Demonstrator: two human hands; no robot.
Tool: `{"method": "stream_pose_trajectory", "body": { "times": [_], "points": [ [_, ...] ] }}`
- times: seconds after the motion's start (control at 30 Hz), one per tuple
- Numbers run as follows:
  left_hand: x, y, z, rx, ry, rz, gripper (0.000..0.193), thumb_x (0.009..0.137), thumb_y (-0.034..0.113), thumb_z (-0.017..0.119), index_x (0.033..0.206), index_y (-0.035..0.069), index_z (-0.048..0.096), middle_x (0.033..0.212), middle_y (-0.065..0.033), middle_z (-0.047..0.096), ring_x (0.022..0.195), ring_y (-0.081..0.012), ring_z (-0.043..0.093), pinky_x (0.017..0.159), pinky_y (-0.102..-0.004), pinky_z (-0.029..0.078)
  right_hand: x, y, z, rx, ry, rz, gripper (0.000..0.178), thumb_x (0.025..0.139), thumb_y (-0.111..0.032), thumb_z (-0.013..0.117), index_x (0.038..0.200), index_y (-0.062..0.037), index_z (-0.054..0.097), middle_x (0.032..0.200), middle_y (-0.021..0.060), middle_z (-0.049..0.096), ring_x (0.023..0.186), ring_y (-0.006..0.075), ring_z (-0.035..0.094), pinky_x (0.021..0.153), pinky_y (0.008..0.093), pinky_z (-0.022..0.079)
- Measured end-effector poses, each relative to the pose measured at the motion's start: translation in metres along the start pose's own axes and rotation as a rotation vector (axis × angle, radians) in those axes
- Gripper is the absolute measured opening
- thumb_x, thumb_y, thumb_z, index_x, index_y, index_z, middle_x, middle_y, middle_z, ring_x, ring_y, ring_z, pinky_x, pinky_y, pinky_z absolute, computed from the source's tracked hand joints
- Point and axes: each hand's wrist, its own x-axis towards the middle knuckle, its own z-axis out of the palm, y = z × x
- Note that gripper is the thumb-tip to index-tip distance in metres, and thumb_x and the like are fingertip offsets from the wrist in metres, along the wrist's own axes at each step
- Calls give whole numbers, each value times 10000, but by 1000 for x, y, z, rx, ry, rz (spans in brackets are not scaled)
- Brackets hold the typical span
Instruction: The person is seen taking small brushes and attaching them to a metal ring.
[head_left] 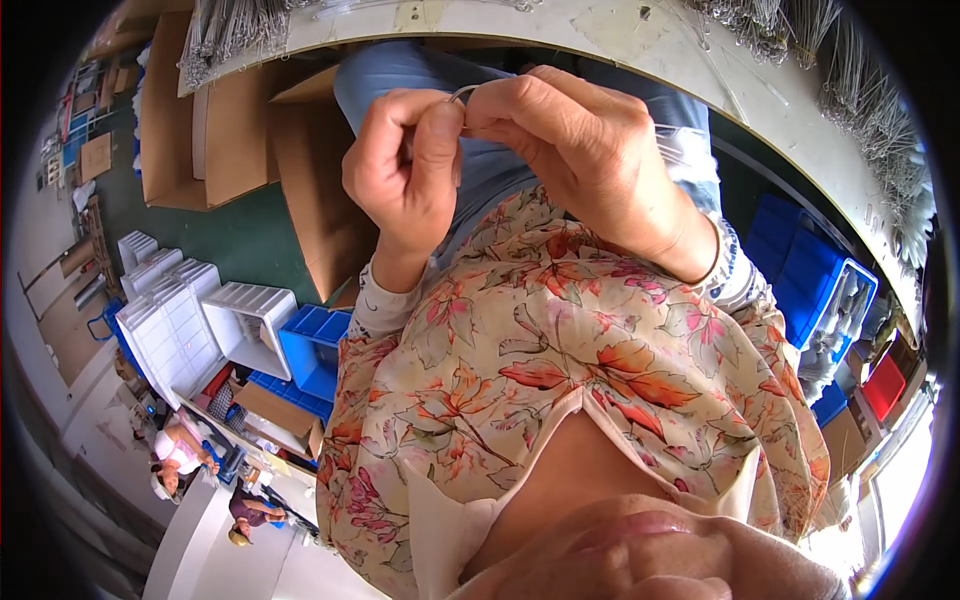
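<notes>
A thin, curved piece of wire arches between the fingertips of both hands, above my lap and close to the table edge. My left hand is closed, pinching one side of it between thumb and forefinger. Curled round the other side is my right hand, its fingertips close to the left thumb. Several thin, pale strands stick out behind the right hand by the wrist; whether they belong to the same piece I cannot tell. The fingers hide most of the wire.
Along the far side runs a pale worktable with wire bundles at its left and more bundles at its right. Open cardboard boxes and white crates stand left; a blue bin stands right. Two people are lower left.
</notes>
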Motion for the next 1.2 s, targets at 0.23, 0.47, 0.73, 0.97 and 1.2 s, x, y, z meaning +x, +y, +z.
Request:
{"method": "stream_pose_trajectory", "body": {
  "times": [0.23, 0.47, 0.73, 0.97, 1.2],
  "points": [
    [17, -16, -34, -999, -742, -1128, 307, 933, 273, 514, 746, 30, 527, 611, -34, 540, 379, 5, 328, 343, -161, 224, -3, 0, -19, 82, -337, -141, 221, 702, -47, 592, 919, -86, 578, 687, 59, 521, 629, 250, 592, 515, 334, 484],
    [6, 6, 18, -508, -360, -680, 272, 976, 242, 426, 795, 57, 507, 605, -17, 522, 395, -17, 343, 348, -170, 245, -14, 14, -18, -440, 82, -1, 224, 648, -63, 634, 845, -163, 597, 659, -8, 496, 588, 167, 587, 464, 288, 472],
    [50, 15, 1, -537, -778, -686, 266, 967, 249, 449, 816, 44, 527, 631, -20, 536, 428, -9, 337, 376, -162, 246, 2, -6, -52, 203, -180, 303, 61, 855, -59, 586, 847, -2, 608, 754, 112, 576, 674, 226, 595, 619, 291, 459],
    [53, 10, 2, -577, -893, -735, 264, 959, 252, 469, 796, 51, 522, 654, -21, 546, 466, -20, 400, 404, -164, 291, -6, -5, -40, -132, 5, 248, 137, 749, 45, 611, 856, -37, 629, 780, 104, 602, 667, 282, 603, 586, 318, 481],
    [69, -42, 26, 337, -641, 642, 97, 738, 78, 674, 823, 77, 628, 772, -64, 613, 667, -256, 600, 573, -348, 493, -14, 22, -67, 487, 99, 502, 302, 955, -188, 459, 854, 66, 589, 997, 112, 568, 857, 151, 539, 810, 286, 414]
  ]
}}
